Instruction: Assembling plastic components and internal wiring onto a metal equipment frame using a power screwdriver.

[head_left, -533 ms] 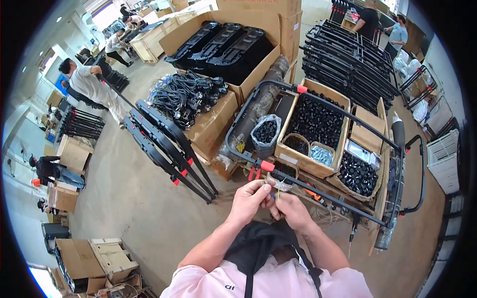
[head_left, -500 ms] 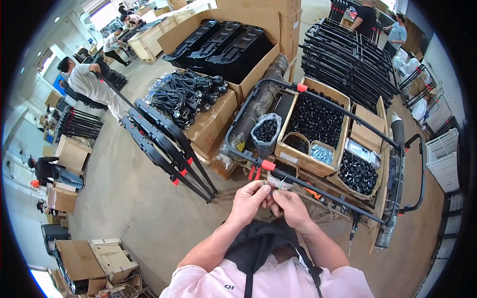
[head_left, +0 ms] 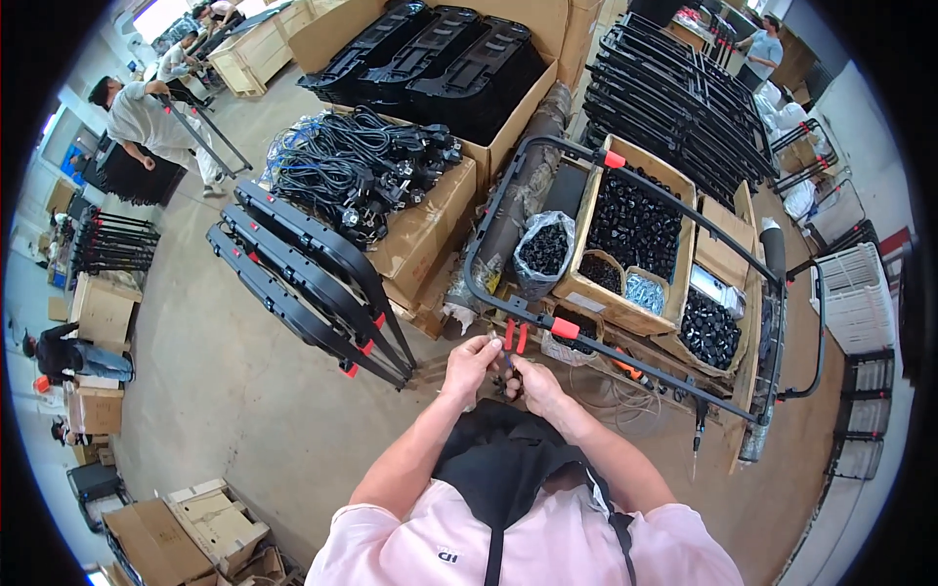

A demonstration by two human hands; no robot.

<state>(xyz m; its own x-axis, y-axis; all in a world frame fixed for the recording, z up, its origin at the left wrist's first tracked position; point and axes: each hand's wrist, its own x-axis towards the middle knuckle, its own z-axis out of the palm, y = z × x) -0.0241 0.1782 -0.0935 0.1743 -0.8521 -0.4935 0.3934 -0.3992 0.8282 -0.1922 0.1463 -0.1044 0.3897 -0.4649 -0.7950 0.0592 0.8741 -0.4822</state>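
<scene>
Pinched close together above my apron point(head_left: 503, 444) are my left hand point(head_left: 472, 367) and my right hand point(head_left: 535, 386). Both have their fingers closed; what they hold is too small to name. Just beyond my fingertips, red-handled pliers point(head_left: 515, 337) hang by a black tubular frame point(head_left: 645, 359) with red joints. That frame lies across the parts bench, over a wooden bin of black plastic caps point(head_left: 635, 220). A smaller tub of silver screws point(head_left: 645, 291) and a bag of small black parts point(head_left: 544, 249) are also there.
Several black folded frames point(head_left: 293, 278) stand on the floor to my left. Behind them are a carton with coiled power cables point(head_left: 366, 166) and a box of black panels point(head_left: 449, 59). An orange-handled tool point(head_left: 630, 369) lies at the bench edge. A co-worker point(head_left: 156, 122) stands far left.
My view has turned a little, and my joined hands now sit nearer the red-handled pliers. The far-left co-worker has stepped away from the standing frames, gripping a dark frame.
</scene>
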